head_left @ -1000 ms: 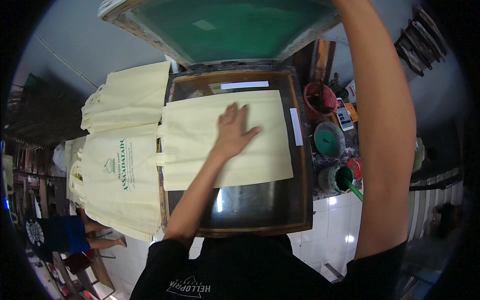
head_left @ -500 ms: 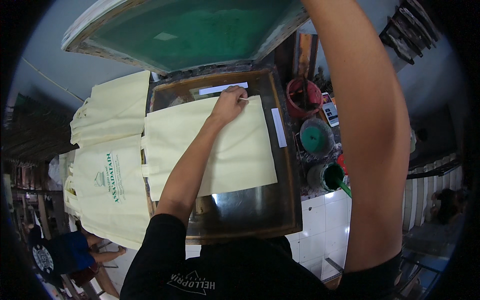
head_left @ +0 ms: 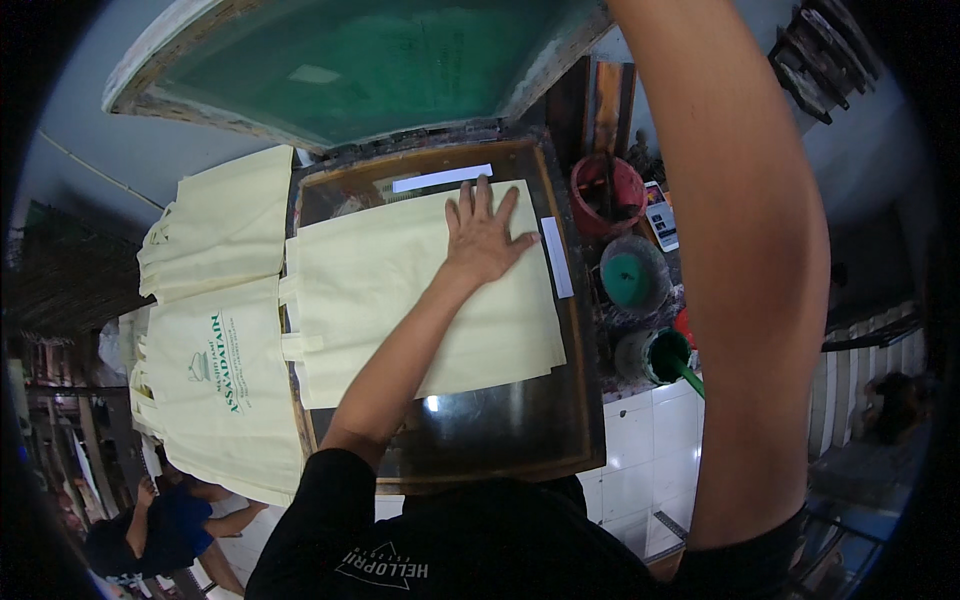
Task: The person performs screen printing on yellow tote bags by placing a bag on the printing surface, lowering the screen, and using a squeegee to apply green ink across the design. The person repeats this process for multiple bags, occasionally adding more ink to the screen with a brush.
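My left hand point(head_left: 486, 238) lies flat with fingers spread near the far right corner of a cream cloth bag point(head_left: 370, 280). The bag, its handles to the left, rests on a dark glossy board point(head_left: 490, 430) with a wooden rim. White strips sit beyond its far edge point(head_left: 442, 179) and beside its right edge point(head_left: 556, 257). Above the board's far side, a green-meshed printing screen point(head_left: 380, 80) is tilted up. My right arm point(head_left: 745, 270) reaches up past the top edge of the picture near the screen's right corner; the hand is out of sight.
Left of the board lie more cream bags, one with a green print point(head_left: 250, 430) and a plain one point(head_left: 230, 220). At the right are a red bucket point(head_left: 608, 195), a bowl of green paint point(head_left: 630, 278), a paint pot point(head_left: 668, 355) and a phone point(head_left: 660, 222). Another person point(head_left: 165, 530) sits lower left.
My left hand has gone from pinching the bag's far edge to lying spread on it. The bag has shifted slightly toward the right strip. The seated person has moved.
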`<state>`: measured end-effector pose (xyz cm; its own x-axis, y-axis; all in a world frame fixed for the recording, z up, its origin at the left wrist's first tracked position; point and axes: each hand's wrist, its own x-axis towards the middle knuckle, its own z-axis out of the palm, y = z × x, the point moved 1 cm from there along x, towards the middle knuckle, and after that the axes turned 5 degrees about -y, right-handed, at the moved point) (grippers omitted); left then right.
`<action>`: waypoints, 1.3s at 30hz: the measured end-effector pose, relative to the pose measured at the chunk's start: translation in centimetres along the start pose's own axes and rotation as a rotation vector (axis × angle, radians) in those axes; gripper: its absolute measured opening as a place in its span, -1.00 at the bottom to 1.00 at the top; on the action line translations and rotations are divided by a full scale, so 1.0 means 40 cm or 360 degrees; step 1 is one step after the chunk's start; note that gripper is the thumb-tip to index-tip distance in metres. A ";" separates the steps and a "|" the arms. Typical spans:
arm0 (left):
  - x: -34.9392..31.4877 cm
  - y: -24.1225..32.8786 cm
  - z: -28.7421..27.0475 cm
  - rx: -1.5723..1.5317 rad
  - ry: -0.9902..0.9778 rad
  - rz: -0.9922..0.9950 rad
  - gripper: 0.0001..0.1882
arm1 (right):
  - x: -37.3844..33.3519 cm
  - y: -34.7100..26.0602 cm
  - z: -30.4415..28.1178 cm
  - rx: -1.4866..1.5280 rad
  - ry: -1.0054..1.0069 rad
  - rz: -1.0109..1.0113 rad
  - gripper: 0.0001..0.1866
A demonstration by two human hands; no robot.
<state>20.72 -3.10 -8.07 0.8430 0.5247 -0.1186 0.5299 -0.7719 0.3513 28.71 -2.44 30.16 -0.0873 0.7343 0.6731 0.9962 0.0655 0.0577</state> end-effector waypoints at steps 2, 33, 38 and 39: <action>-0.014 0.007 0.017 0.0031 -0.0096 -0.0098 -0.03 | 0.018 -0.009 0.002 0.0041 -0.0026 0.0071 -0.69; 0.062 0.044 -0.060 0.0044 -0.0275 -0.0360 0.27 | -0.091 -0.097 -0.054 0.0264 -0.0202 0.0243 -0.69; -0.024 -0.041 -0.107 -0.0464 0.0438 -0.0101 0.18 | -0.156 -0.185 -0.073 0.0372 -0.0322 0.0344 -0.67; -0.073 -0.023 -0.134 -0.0778 0.0654 0.0172 -0.04 | -0.188 -0.190 -0.082 0.0357 -0.0363 0.0403 -0.66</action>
<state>17.25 -1.99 -3.07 0.7335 0.6228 0.2722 0.2589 -0.6264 0.7353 21.81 -10.66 27.08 0.1377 0.8754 0.4633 0.9633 -0.0096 -0.2682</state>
